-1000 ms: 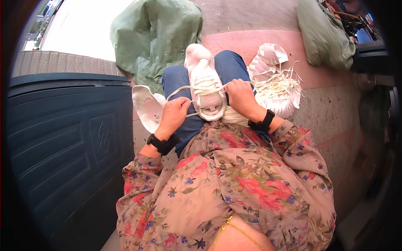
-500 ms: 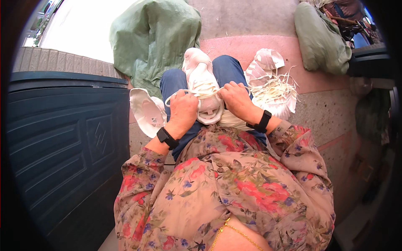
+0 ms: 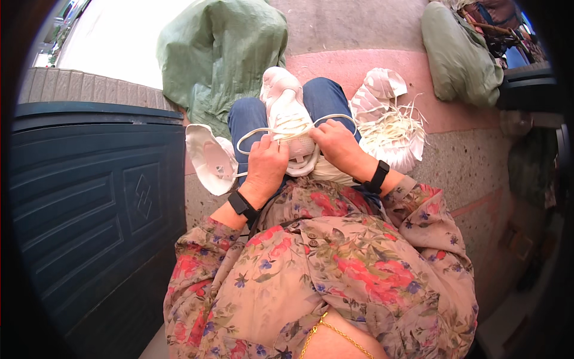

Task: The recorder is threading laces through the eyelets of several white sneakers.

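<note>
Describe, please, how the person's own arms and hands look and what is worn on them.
The left hand and the right hand are without gloves. Each wrist has a black band: left band, right band. The left sleeve and right sleeve are loose, beige-brown, printed with red and blue flowers.

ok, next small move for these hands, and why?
Probably draw the slack lace through evenly on both sides: it bows out in a loose loop on each side of the white shoe, and the left hand and right hand both have closed fingers beside the shoe's upper laced rows, seemingly pinching it.
</note>
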Action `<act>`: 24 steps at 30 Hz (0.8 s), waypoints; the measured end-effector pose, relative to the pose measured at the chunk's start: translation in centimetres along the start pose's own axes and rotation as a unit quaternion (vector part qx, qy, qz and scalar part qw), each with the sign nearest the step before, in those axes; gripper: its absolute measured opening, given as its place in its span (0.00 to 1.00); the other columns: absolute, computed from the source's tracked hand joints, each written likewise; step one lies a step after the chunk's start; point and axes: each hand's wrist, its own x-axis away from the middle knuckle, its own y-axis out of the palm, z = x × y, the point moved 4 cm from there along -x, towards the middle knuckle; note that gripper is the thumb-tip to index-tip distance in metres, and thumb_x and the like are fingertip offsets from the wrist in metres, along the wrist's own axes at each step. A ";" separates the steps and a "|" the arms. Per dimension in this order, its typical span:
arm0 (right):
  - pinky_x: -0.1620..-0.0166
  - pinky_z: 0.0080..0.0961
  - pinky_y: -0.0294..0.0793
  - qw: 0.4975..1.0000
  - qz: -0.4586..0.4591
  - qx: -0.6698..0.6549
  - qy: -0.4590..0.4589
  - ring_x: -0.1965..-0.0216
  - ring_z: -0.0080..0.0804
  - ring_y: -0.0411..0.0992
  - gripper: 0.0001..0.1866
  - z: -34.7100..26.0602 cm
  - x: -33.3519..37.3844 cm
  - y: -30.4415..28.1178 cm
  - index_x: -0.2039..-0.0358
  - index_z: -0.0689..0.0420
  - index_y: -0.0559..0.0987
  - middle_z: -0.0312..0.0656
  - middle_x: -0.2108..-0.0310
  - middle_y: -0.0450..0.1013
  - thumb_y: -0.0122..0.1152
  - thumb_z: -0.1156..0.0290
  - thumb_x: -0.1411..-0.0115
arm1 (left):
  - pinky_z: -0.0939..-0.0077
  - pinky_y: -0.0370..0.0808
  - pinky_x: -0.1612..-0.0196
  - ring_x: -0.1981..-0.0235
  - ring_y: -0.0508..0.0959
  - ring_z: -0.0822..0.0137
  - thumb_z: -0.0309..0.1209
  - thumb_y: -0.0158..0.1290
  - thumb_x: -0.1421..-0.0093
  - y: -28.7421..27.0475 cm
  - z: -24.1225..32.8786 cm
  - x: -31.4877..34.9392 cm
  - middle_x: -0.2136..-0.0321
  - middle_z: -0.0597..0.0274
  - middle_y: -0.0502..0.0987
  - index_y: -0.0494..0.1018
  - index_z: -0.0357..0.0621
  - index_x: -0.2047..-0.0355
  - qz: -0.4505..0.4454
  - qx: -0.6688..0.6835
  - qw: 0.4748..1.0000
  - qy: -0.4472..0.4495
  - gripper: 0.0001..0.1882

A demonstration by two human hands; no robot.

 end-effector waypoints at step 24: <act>0.66 0.24 0.70 0.914 0.121 -0.303 0.242 0.72 0.30 0.73 0.19 7.4 -4.1 -1.1 0.55 0.66 0.70 0.47 0.72 0.74 0.54 0.70 0.46 | 0.65 0.66 0.54 0.58 0.71 0.52 0.31 0.52 0.48 -1.9 -14.8 -1.4 0.62 0.52 0.74 0.70 0.38 0.58 0.137 0.164 0.950 -0.227 0.17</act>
